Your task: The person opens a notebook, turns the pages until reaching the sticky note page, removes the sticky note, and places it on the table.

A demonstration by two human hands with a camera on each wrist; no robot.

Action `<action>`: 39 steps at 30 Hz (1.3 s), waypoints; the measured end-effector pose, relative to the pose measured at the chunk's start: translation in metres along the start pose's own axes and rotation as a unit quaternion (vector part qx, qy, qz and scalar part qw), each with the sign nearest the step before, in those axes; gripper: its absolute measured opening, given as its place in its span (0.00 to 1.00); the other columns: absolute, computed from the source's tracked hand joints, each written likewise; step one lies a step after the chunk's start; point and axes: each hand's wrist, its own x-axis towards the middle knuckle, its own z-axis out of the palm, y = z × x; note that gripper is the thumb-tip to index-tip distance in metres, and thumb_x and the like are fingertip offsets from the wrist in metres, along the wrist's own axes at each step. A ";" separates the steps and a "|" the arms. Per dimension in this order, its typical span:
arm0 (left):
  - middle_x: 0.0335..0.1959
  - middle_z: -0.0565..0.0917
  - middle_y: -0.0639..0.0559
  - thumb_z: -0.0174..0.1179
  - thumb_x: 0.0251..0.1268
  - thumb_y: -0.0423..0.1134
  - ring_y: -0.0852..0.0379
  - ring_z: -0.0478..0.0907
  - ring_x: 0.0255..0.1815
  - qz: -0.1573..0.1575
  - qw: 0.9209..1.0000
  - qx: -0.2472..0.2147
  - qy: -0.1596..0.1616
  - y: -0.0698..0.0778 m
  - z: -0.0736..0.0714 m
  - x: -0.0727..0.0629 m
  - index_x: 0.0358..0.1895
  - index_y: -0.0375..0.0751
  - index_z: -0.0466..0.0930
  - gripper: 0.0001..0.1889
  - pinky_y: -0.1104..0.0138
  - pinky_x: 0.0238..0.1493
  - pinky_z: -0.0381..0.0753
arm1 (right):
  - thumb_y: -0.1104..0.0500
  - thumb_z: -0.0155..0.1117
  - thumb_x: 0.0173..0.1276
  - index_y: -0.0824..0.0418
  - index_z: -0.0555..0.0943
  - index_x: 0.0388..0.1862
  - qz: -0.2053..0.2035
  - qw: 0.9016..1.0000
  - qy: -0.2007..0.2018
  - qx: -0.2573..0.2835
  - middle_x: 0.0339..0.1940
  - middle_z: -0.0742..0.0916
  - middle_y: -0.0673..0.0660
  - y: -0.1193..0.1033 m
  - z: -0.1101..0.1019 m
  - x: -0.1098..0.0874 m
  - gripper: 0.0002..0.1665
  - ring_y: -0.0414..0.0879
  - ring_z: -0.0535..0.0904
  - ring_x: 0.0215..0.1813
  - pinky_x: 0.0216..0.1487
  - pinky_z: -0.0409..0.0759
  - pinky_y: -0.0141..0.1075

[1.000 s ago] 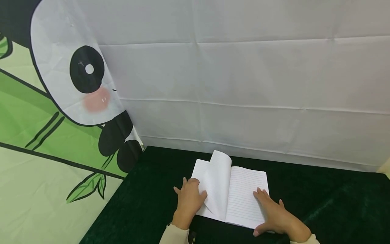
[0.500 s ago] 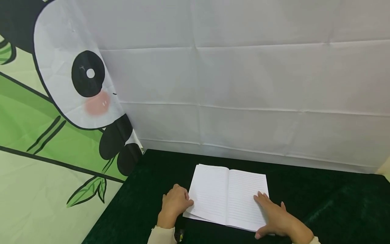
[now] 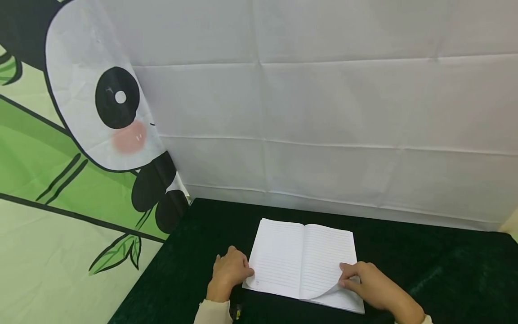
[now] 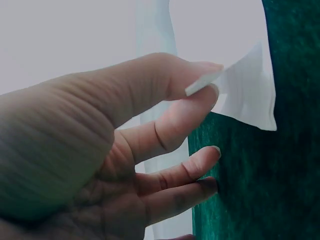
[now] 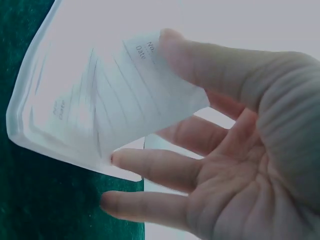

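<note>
On the far left, a cartoon panda looks out from the hanging, a green band slanting behind it and some leaves underneath. Right beside that starts the table, covered in dark green cloth, its left edge running slantwise down towards the person. A good strip of green lies between that edge and the left hand, which comes out of a pale cuff.

The left hand pinches the near outer corner of the left page between thumb and first finger, the other fingers loosely bent, off the paper. The notebook lies open a little left of the table's middle, both pages ruled. Its far edge sits near the back of the table, with only a narrow band of cloth between.

Across the fold, the near outer corner of the right page curls up off the leaves below, "No." and "Date" printed by it. The right hand has that corner pinched between thumb and first finger, two other fingers reaching out below the sheet. Beyond this hand the green spreads wide to the table's right end, the most room on any side, and behind it all hangs a creased white sheet, its bottom edge along the table's back
</note>
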 end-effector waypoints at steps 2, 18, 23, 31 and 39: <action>0.43 0.78 0.41 0.74 0.51 0.39 0.42 0.80 0.43 0.003 1.000 0.004 0.001 0.000 0.001 0.001 0.14 0.44 0.75 0.17 0.33 0.74 0.57 | 0.55 0.69 0.66 0.47 0.87 0.30 -0.011 1.000 0.004 -0.004 0.60 0.85 0.69 0.001 -0.001 0.000 0.05 0.68 0.80 0.64 0.60 0.78 0.62; 0.60 0.78 0.38 0.71 0.45 0.23 0.36 0.77 0.63 0.101 0.995 -0.021 0.011 0.019 0.018 -0.002 0.29 0.47 0.76 0.17 0.30 0.71 0.59 | 0.56 0.71 0.63 0.46 0.88 0.28 -0.023 1.000 0.021 0.003 0.58 0.87 0.68 0.004 -0.004 0.000 0.05 0.67 0.83 0.60 0.54 0.83 0.57; 0.70 0.76 0.43 0.67 0.51 0.24 0.39 0.69 0.75 0.197 0.978 0.009 -0.069 0.040 0.028 -0.009 0.27 0.51 0.76 0.14 0.34 0.75 0.58 | 0.55 0.73 0.62 0.49 0.82 0.20 -0.011 0.999 0.043 -0.012 0.58 0.88 0.65 0.000 -0.003 0.001 0.12 0.62 0.84 0.59 0.49 0.84 0.52; 0.76 0.71 0.49 0.62 0.69 0.48 0.33 0.66 0.76 0.255 0.959 -0.016 -0.122 0.080 0.050 -0.025 0.31 0.56 0.76 0.08 0.33 0.69 0.66 | 0.54 0.74 0.61 0.51 0.77 0.19 -0.014 0.997 0.074 -0.010 0.58 0.88 0.61 -0.003 -0.005 0.000 0.16 0.63 0.82 0.63 0.61 0.78 0.62; 0.74 0.73 0.52 0.73 0.57 0.54 0.32 0.69 0.74 0.280 0.953 0.006 -0.117 0.099 0.064 -0.036 0.29 0.57 0.74 0.15 0.35 0.65 0.73 | 0.55 0.71 0.64 0.49 0.80 0.20 -0.054 0.997 0.049 0.001 0.57 0.88 0.62 0.001 -0.009 -0.002 0.14 0.66 0.82 0.63 0.59 0.78 0.64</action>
